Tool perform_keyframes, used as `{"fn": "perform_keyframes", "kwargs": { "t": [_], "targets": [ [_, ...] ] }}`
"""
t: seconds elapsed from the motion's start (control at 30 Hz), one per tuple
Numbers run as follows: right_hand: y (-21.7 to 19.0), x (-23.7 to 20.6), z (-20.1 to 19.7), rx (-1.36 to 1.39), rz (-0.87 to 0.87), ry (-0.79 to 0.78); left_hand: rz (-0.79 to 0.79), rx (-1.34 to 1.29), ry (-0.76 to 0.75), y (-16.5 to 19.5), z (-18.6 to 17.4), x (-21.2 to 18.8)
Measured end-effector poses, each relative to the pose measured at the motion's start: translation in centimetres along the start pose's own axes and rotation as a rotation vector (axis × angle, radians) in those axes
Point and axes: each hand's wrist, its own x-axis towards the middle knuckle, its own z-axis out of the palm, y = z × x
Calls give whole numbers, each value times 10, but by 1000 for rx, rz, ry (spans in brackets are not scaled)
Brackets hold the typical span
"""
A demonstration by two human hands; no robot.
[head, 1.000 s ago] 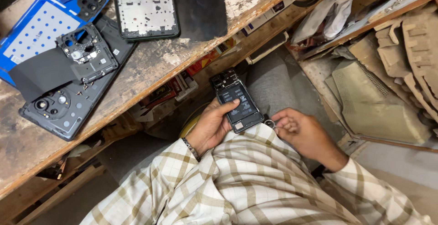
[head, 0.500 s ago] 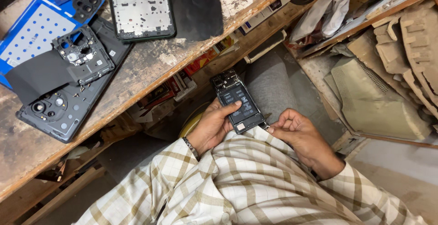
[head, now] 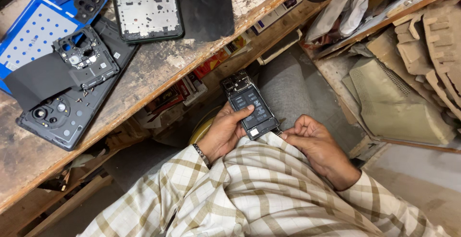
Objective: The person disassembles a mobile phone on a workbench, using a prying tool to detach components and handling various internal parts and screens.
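My left hand (head: pixel 224 132) holds an opened phone (head: pixel 249 105) with its back cover off, so the black battery and circuit parts show. The thumb lies across the phone's lower face. My right hand (head: pixel 314 141) is curled at the phone's lower right corner, fingertips touching its edge; whether it pinches a small tool or part I cannot tell. Both arms wear cream plaid sleeves, and a bracelet sits on the left wrist. The phone hangs over my lap, below the workbench edge.
A worn wooden workbench (head: pixel 158 73) at upper left carries a blue phone back (head: pixel 38 25), a dark phone back (head: pixel 62 117), a camera-frame piece (head: pixel 86 57), a phone mid-frame (head: pixel 146 6) and a black sheet (head: pixel 204 6). Shelves with packets sit under it. Foam and cardboard pieces (head: pixel 403 97) lie right.
The view has shifted a little. Both hands stay on the phone; the right hand's fingers have closed in slightly at its lower corner.
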Motion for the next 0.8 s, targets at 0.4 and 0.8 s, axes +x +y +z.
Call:
{"fn": "perform_keyframes", "kwargs": {
  "t": [0.4,0.8],
  "targets": [
    [1,-2,1,19,10,10,4,-11,-11,-3,-1,1],
    [-2,-4,5,60,50,32,16,-17,-15,-2,1,-1]
  ]
}}
